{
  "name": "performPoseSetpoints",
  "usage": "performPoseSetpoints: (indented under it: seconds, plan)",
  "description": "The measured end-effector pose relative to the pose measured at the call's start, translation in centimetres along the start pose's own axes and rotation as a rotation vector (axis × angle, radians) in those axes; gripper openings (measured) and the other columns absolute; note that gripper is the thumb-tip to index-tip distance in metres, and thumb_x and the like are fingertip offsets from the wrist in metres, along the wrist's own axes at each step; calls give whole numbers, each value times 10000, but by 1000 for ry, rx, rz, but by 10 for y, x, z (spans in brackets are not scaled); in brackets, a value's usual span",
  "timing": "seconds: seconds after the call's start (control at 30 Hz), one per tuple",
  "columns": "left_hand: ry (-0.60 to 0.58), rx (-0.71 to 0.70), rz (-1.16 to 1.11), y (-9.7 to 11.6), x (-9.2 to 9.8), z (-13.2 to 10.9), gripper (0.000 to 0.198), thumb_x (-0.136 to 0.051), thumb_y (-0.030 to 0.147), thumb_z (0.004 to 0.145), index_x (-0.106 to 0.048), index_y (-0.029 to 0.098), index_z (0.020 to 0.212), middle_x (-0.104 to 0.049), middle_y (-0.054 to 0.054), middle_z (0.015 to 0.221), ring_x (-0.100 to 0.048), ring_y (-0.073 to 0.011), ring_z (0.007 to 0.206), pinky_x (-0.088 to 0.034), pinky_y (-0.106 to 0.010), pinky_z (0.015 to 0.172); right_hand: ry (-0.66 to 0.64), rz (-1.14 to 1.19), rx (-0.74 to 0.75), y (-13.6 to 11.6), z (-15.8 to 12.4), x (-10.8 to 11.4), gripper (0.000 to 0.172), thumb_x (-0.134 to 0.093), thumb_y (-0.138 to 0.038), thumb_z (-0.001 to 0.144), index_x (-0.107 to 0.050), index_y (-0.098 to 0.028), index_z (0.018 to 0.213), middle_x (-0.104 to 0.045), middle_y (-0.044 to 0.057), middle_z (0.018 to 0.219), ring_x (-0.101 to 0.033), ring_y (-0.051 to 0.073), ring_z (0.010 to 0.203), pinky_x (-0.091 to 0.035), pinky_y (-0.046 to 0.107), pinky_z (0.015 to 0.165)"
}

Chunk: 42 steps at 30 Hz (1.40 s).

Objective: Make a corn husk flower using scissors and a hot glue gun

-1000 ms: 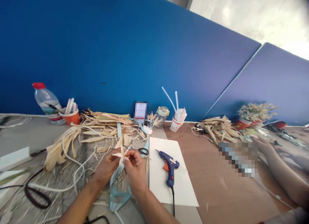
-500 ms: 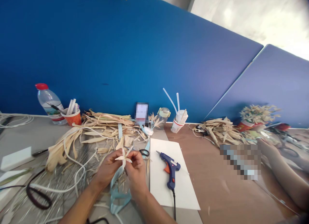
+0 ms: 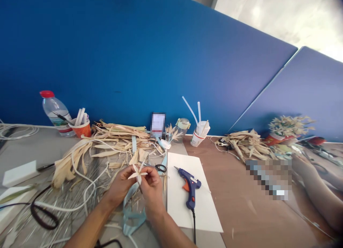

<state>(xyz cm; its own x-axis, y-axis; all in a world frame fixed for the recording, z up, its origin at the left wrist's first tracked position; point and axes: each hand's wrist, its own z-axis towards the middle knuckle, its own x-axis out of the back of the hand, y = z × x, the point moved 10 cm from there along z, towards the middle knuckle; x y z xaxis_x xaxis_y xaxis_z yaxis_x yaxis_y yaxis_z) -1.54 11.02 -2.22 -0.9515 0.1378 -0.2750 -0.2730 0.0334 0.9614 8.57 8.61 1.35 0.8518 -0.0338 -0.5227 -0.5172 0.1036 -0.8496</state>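
Both my hands meet low in the middle of the view around a small pale straw flower [image 3: 137, 173] with pointed petals. My left hand [image 3: 120, 185] pinches it from the left, fingers closed. From the right, my right hand [image 3: 152, 186] has its fingertips closed on the flower's base. A light blue ribbon [image 3: 131, 212] trails down from under my hands and loops on the table. A pile of dried husk strips [image 3: 107, 144] lies just behind my hands.
A blue glue gun [image 3: 189, 186] rests on a white sheet [image 3: 187, 191]. Black scissors [image 3: 160, 167], a water bottle [image 3: 55, 112], an orange cup [image 3: 80, 128], a white cup of glue sticks [image 3: 199, 133], white cords [image 3: 85, 194]. Another person's arm [image 3: 318, 194] lies at right.
My hands stay together on the straw flower, shifting only slightly to the right as the view drifts. The other person's hand at right has moved a little further right.
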Motion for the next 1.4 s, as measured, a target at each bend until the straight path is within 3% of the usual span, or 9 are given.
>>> performPoseSetpoints:
  seconds: [0.17,0.47,0.93,1.17,1.4]
  plan:
    - [-25,6,-206,0,-5,1,222,-783,273,619,-677,192,796,-659,-5,692,-596,-168,680,-464,-272,676,16,-20,-27,3,-1,3,123,-665,-200,662,-572,-201,743,-488,-54,627,-404,89,556,-338,209,537]
    - [15,35,-327,-1,-2,1,173,-796,200,615,-697,162,752,-696,-16,730,-611,-143,731,-460,-263,744,74,18,-91,1,3,14,87,-638,-238,695,-587,-178,731,-499,-58,567,-363,64,477,-288,193,473]
    - [-23,38,-229,-3,-5,1,147,-780,239,636,-684,154,709,-645,1,667,-551,-121,660,-428,-229,661,77,-64,-115,5,7,14,136,-624,-252,694,-503,-191,696,-473,-76,561,-372,64,463,-306,195,463]
    - [-63,42,-144,-4,-7,1,160,-748,295,676,-680,157,719,-633,-5,676,-532,-133,659,-433,-245,655,28,-163,-145,7,8,12,113,-566,-278,733,-557,-175,689,-440,-67,525,-348,76,458,-279,204,447]
    - [-85,-23,-21,-4,-4,3,126,-677,288,753,-669,163,738,-610,-11,689,-533,-154,696,-428,-263,685,-4,-249,-69,5,11,16,123,-567,-269,728,-579,-186,637,-484,-41,554,-356,90,480,-288,206,445]
